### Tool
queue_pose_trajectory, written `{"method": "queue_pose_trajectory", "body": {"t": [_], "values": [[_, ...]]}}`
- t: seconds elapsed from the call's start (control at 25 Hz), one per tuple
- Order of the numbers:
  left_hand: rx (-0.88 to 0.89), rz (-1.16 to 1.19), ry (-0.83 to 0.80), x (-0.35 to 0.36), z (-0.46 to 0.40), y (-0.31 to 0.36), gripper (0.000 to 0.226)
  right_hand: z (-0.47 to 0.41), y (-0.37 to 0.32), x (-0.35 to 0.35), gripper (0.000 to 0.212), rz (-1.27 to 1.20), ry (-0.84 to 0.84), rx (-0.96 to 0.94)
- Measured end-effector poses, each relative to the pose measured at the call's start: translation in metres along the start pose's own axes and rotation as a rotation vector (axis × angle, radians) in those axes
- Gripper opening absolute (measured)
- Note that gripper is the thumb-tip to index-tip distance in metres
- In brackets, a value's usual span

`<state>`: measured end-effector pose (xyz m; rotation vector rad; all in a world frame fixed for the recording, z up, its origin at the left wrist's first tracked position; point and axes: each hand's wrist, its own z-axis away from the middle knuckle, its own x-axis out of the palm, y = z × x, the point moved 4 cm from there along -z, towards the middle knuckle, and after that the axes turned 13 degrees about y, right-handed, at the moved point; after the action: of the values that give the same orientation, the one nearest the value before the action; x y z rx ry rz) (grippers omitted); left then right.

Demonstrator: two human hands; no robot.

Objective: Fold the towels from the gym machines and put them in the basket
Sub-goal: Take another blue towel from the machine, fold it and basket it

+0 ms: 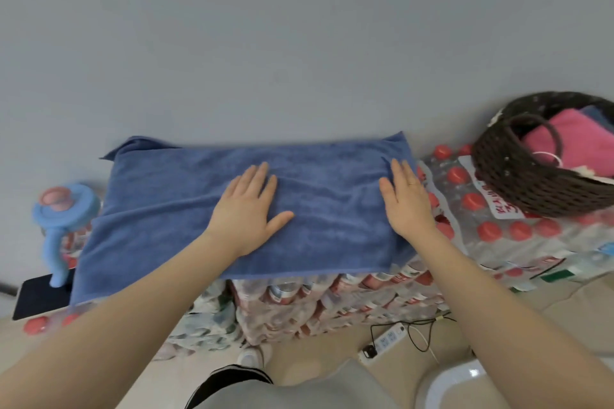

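We see one blue towel (186, 209) on stacked bottle packs (481, 219), left of one basket (518, 189); left hand (247, 209) and right hand (405, 199) press flat, fingers extended.

Nothing here can be read with any certainty. The white label (498, 206) on the plastic-wrapped pack of red-capped bottles (471, 232), at the right of the frame just below the dark woven basket (518, 183), carries red printed characters, but they are tilted and too blurred to make out. The red and white labels on the stacked bottles (332, 295) lower in the middle of the frame are equally unreadable.
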<state>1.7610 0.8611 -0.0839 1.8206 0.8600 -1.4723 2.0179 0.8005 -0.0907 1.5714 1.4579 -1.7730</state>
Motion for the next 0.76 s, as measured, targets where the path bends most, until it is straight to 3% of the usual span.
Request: {"method": "queue_pose_trajectory", "body": {"t": [0.08, 0.16, 0.36, 0.48, 0.68, 0.76], "values": [[0.161, 0.045, 0.043, -0.002, -0.004, 0.039, 0.101, 0.007, 0.026, -0.018, 0.043, -0.191, 0.169, 0.172], [0.288, 0.097, -0.014, 0.005, -0.004, 0.077, 0.094, 0.017, 0.046, -0.031, 0.026, -0.138, 0.21, 0.199], [0.35, 0.135, -0.052, 0.021, -0.013, 0.138, 0.1, 0.034, 0.054, -0.044, 0.037, 0.139, 0.017, 0.245], [0.304, 0.099, -0.07, 0.028, -0.014, 0.152, 0.094, 0.028, 0.05, -0.038, 0.03, 0.144, -0.09, 0.22], [0.291, 0.061, -0.09, 0.026, -0.019, 0.169, 0.079, 0.012, 0.082, -0.071, 0.022, -0.298, 0.113, 0.303], [0.3, 0.044, -0.095, 0.028, -0.02, 0.184, 0.068, 0.014, 0.099, -0.082, 0.019, -0.345, 0.167, 0.356]]}}
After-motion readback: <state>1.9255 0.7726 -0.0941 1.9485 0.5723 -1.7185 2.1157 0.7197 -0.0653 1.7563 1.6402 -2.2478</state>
